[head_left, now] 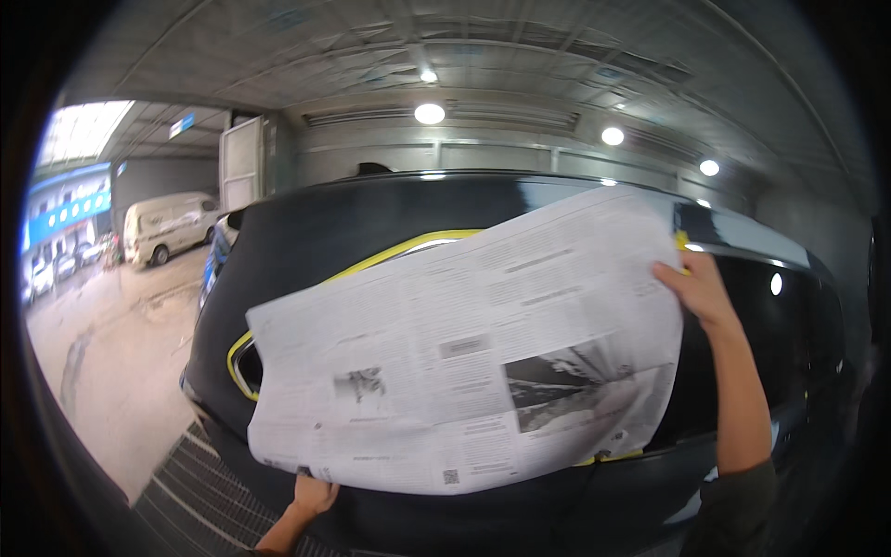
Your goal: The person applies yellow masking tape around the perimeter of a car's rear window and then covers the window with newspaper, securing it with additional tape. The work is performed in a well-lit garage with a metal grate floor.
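Observation:
A wide sheet of newspaper (418, 325) is spread in front of the side of a dark car (297, 232), covering most of a side window. My right hand (691, 283) grips the sheet's right edge, thumb on the front and the other fingers mostly hidden. At the lower left edge, my left hand (316, 492) holds the paper closed between its fingers. Yellow masking tape (399, 249) runs along the window's outline and shows above and left of the sheet. Another bit of yellow tape (682, 241) sits just above my right hand.
Dark window glass (742, 343) continues to the right of the sheet. A floor grate (190, 487) lies below the car at left. Through a wide opening at far left stand a white van (167, 227) and other vehicles. Round lamps (430, 113) shine overhead.

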